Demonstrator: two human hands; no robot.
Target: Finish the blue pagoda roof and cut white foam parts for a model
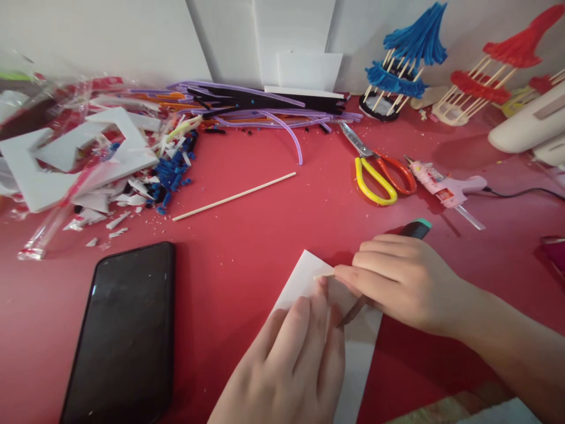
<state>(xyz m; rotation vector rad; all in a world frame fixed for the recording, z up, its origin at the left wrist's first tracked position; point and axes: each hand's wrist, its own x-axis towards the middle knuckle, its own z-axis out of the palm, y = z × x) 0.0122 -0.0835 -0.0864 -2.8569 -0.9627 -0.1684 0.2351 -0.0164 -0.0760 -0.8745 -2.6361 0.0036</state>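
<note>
A white foam sheet point(304, 265) lies at an angle on the red table in front of me. My left hand point(291, 353) is closed low over it, its fingertips pressing a short piece of wooden stick point(325, 275) against the sheet. From the right, my right hand point(406, 282) grips a cutter knife point(417, 228); its dark, green-ended handle shows behind the knuckles and the blade points down by my left thumb. My right index fingertip is at the other end of the stick piece. Part of the stick is hidden by my fingers.
A longer wooden stick point(233, 196), scissors point(375, 171) and a pink glue gun point(450, 185) lie beyond my hands. A black phone point(123, 335) is at left, below scraps point(101, 159). Pipe cleaners point(265, 106) and blue point(397, 76) and red point(481, 82) stick models line the back.
</note>
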